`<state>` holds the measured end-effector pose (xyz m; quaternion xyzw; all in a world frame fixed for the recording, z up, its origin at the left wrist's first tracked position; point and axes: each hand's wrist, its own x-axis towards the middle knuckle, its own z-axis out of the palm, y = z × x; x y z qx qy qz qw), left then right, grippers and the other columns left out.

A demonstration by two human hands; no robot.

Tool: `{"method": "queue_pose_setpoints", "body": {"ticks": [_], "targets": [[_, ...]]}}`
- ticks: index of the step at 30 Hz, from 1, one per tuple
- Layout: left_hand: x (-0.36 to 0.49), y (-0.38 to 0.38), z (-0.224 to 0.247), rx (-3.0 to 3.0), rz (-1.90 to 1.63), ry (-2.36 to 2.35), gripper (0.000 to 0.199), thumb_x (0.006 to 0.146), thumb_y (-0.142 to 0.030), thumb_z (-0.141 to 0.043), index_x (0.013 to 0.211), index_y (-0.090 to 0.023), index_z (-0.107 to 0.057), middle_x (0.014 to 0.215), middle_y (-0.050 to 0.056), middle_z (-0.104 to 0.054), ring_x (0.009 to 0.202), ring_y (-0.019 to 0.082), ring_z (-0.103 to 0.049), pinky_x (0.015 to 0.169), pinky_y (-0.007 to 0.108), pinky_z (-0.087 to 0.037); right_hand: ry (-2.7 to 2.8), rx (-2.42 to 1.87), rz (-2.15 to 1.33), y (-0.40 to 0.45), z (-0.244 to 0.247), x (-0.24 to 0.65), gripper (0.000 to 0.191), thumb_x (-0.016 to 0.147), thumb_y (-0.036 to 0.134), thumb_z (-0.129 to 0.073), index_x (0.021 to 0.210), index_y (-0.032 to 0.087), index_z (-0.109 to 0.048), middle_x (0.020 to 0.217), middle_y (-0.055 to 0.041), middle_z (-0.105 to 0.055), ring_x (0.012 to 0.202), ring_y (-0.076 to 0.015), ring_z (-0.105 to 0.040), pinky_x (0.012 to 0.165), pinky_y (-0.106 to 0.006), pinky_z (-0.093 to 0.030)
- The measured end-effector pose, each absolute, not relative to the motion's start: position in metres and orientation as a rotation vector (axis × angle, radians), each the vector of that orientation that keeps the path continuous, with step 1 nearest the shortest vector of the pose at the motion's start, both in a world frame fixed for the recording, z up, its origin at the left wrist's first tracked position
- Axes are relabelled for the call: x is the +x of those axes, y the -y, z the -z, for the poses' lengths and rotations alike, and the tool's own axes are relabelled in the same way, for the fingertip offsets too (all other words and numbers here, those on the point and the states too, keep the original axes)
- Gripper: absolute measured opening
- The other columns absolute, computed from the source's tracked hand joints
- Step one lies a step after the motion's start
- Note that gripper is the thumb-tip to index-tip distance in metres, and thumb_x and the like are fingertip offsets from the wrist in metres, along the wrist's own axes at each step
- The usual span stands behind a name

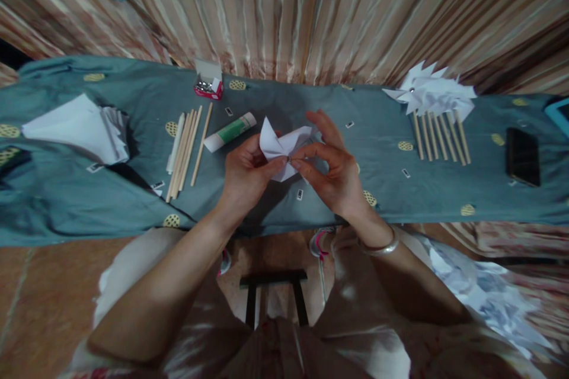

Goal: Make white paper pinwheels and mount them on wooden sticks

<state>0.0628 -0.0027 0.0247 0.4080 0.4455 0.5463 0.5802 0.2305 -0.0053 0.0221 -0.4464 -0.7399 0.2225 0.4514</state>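
Note:
A folded white paper pinwheel is held above the table, in front of my body. My left hand grips it from the left, thumb pressed near its middle and fingers behind the paper. From the other side, my right hand pinches a small pin at the pinwheel's centre with thumb and forefinger, the other fingers raised. The pin's exact form is too small to make out. Left of the hands lies a green and white glue stick. A small open box of shiny metal tacks stands behind it.
Several wooden sticks lie left of the glue stick. Farther left is a stack of white paper. Pinwheels on sticks lie at the right, near a dark phone. White paper pieces lie below the table, right. A pleated curtain hangs behind.

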Motion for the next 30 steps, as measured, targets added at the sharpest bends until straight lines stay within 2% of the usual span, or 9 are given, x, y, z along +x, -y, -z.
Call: {"method": "queue_pose_setpoints", "body": {"ticks": [8,20,30], "targets": [[0.0624,0.0027,-0.0245,1.007,-1.251,-1.075,0.04,0.062,-0.021,-0.082,0.101,-0.018,-0.071,0.088,0.001,-0.075,0.08,0.019,-0.069,0.075,0.032,-0.056,1.721,-1.162,-0.741,0.0043,-0.0209,0.2316,0.002,0.084,0.027,-0.071,0.083,0.027,-0.072,0.147,-0.0002,-0.055,0.147,-0.0249,-0.037,0.122,-0.052,-0.029],[0.0617,0.0028,-0.0246,1.104,-1.237,-1.103,0.044,0.064,-0.025,-0.083,0.105,-0.018,-0.07,0.094,0.002,-0.075,0.083,0.019,-0.069,0.078,0.033,-0.057,1.662,-1.149,-0.83,-0.0005,-0.0161,0.2334,0.007,0.081,0.032,-0.074,0.083,0.026,-0.074,0.143,-0.0031,-0.058,0.145,-0.026,-0.041,0.122,-0.05,-0.03],[0.0608,0.0021,-0.023,1.063,-1.246,-1.082,0.045,0.063,-0.027,-0.087,0.104,-0.019,-0.07,0.091,0.002,-0.075,0.081,0.019,-0.07,0.077,0.033,-0.056,1.669,-1.161,-0.823,-0.0017,-0.014,0.2329,0.003,0.082,0.029,-0.073,0.083,0.026,-0.072,0.143,-0.0024,-0.058,0.145,-0.0256,-0.041,0.12,-0.051,-0.032]]}}
